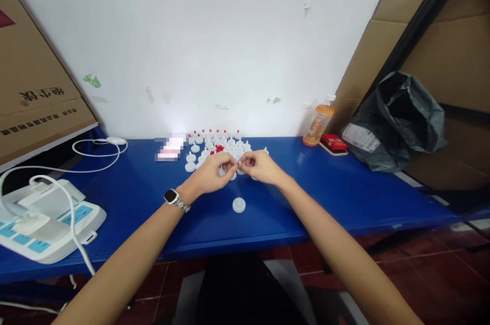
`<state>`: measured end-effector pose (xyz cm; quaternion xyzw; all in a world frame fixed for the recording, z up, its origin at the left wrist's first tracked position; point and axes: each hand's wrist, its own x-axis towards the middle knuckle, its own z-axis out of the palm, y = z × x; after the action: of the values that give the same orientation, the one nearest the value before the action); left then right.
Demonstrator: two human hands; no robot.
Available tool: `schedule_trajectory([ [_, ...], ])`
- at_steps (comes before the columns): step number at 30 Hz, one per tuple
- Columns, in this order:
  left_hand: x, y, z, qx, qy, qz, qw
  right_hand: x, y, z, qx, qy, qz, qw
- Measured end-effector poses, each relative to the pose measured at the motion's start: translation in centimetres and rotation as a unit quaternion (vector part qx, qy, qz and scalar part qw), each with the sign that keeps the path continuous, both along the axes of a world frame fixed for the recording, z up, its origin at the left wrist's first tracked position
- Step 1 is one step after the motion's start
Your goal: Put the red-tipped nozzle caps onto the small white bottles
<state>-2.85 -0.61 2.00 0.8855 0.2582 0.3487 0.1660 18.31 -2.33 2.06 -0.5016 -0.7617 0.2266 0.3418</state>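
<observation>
My left hand (pixel 215 171), with a watch on its wrist, is closed in a pinch over the front of a cluster of white nozzle caps (pixel 229 144). Facing it, my right hand (pixel 262 166) is pinched too, and the fingertips of both nearly meet. Whatever lies between them is too small to make out. Small red tips (pixel 219 148) lie in a heap among the white caps, and several caps in the back row have red tips on top. A single white cap (pixel 239 205) sits nearer the table's front edge, apart from the others.
On the left of the blue table (pixel 145 213) are a white power strip (pixel 82 223) and cables. A blurred-out bright item (pixel 170 147) lies beside the caps. At the right stand an orange drink bottle (pixel 319 123), a red box (pixel 334 143) and a grey plastic bag (pixel 383 136).
</observation>
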Motion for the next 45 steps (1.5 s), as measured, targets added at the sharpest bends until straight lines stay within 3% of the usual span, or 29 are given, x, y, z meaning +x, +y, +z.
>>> schedule_trajectory([
  [3,0.4,-1.1,0.2,0.006,0.043,-0.025,0.999,0.1,-0.1,-0.3,0.007,-0.071,-0.014,0.997],
  [6,0.6,-1.8,0.7,0.072,0.100,-0.042,0.991,0.2,-0.3,-0.2,0.012,-0.129,-0.030,0.991],
  [13,1.6,-2.5,0.4,0.189,0.195,-0.067,0.960,-0.2,-0.6,0.2,-0.007,-0.101,-0.060,0.993],
  [17,1.6,-1.1,-0.4,0.212,0.234,-0.038,0.948,-0.3,-0.3,0.2,-0.002,-0.100,-0.077,0.992],
  [22,1.2,0.5,-1.1,0.221,0.253,0.059,0.940,-0.2,-0.1,-0.2,0.033,-0.118,-0.109,0.986],
  [27,1.1,0.6,-1.1,0.238,0.235,0.139,0.932,0.2,0.6,0.0,0.088,-0.117,-0.159,0.976],
  [32,0.8,0.3,-0.4,0.213,0.165,0.161,0.950,0.9,5.9,1.2,0.070,-0.108,-0.207,0.970],
  [39,-0.4,0.9,0.4,0.132,0.082,0.202,0.967,0.6,16.0,0.9,-0.021,-0.224,-0.235,0.945],
  [45,-0.4,1.0,0.7,0.088,0.059,0.206,0.973,-1.0,18.9,-0.1,-0.030,-0.224,-0.244,0.943],
])
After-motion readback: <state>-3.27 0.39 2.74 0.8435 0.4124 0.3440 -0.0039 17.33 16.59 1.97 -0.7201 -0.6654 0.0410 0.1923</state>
